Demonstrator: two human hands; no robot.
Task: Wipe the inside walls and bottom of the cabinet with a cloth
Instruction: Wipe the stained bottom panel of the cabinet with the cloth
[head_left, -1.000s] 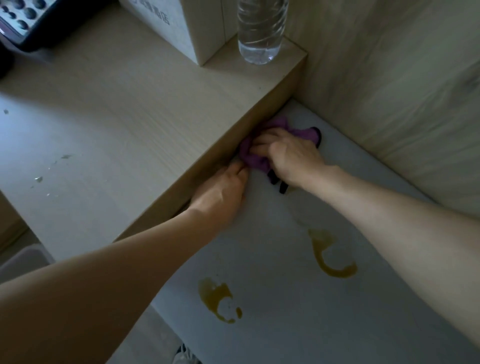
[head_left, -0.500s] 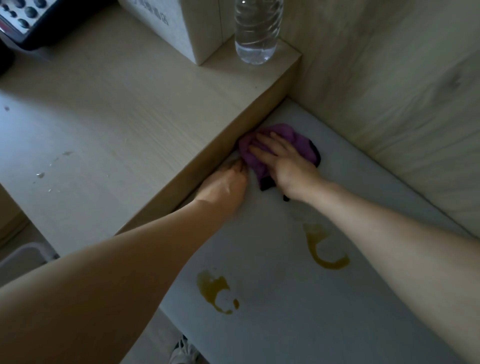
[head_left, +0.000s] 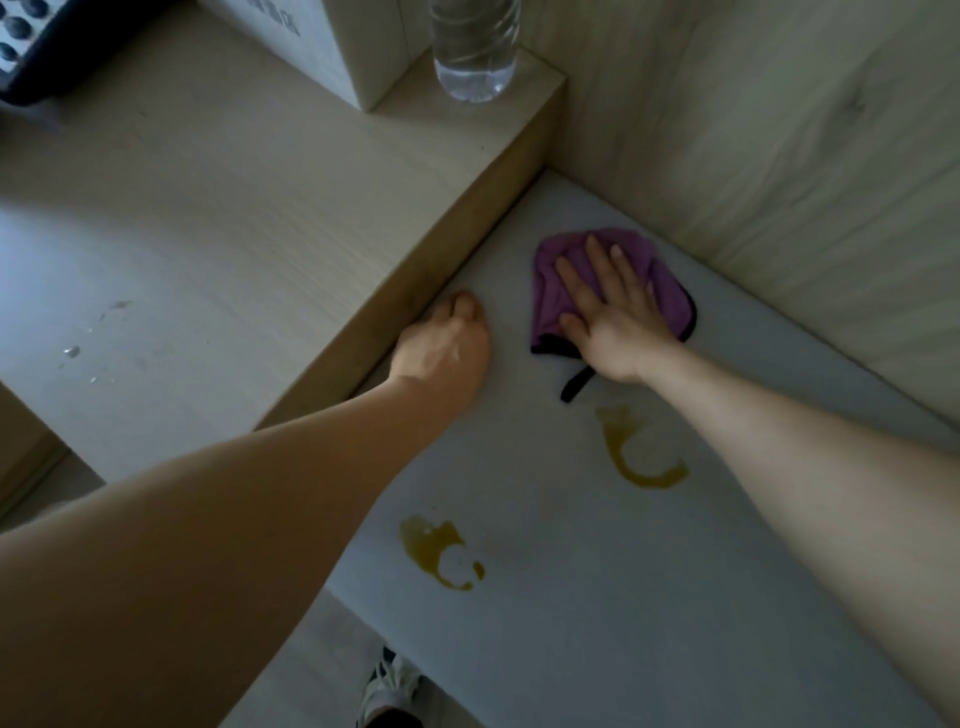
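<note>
My left hand (head_left: 441, 353) rests at the foot of the wooden side wall (head_left: 457, 249); its fingertips are curled under, empty as far as I can see. The water bottle (head_left: 475, 57) is cut off at the top. The white cabinet bottom (head_left: 675, 597) has bare room nearer me, carrying two yellow stains (head_left: 644, 452). My right hand (head_left: 605, 312) presses flat, fingers straight, on the purple cloth (head_left: 550, 280) near the back corner.

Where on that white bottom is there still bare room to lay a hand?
Bare white stretches between the two yellow stains and right of them, by the right forearm. The back corner is crowded: right hand flat on the purple cloth, left hand at the wooden wall.
</note>
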